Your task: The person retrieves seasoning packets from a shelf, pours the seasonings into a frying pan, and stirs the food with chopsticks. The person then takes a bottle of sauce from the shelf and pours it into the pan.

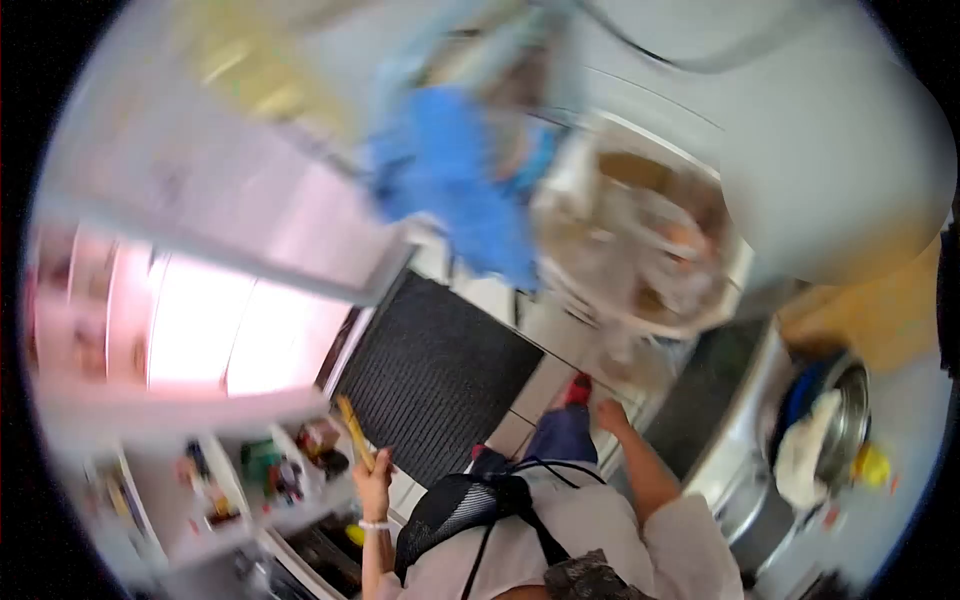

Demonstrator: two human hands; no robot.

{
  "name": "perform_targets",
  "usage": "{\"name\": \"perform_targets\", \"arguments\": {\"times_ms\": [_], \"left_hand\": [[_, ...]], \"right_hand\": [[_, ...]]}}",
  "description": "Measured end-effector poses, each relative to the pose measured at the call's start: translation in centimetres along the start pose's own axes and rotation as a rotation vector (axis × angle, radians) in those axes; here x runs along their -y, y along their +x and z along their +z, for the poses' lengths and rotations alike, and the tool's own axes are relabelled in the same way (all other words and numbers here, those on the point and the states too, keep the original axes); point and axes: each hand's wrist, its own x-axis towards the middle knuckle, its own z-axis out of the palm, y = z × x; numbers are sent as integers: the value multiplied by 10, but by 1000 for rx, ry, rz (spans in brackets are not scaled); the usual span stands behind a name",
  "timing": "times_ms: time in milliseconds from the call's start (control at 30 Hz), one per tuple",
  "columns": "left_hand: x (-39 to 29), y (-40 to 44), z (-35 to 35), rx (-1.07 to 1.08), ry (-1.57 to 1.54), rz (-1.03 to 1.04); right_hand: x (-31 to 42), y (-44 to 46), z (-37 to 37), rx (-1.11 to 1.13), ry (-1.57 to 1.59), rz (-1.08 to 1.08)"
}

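Observation:
My left hand (374,484), with a white band at the wrist, is closed around a slim yellow stick (355,432). The stick points up and away over the edge of a black ribbed mat (437,372); its exact kind is not clear. My right hand (609,414) hangs low at my right side, beside my leg. Its fingers are too small and turned away to read, and nothing shows in it. Close to that hand is a red shoe (578,389) on the tiled floor.
A white bin (735,262) with plastic bags stands ahead on the right. Blue cloth (440,165) hangs ahead, blurred. White shelves (205,470) with small items lie to the left. On the right counter are a metal pan (848,425), a pale cloth (806,455) and a wooden board (870,315).

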Motion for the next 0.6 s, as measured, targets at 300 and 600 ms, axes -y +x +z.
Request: {"name": "perform_targets", "arguments": {"times_ms": [300, 600], "left_hand": [[125, -71, -200, -393, -555, 27], [187, -206, -338, -901, -749, 112]], "right_hand": [[207, 45, 45, 179, 234, -210], [666, -96, 128, 612, 87, -1092]]}}
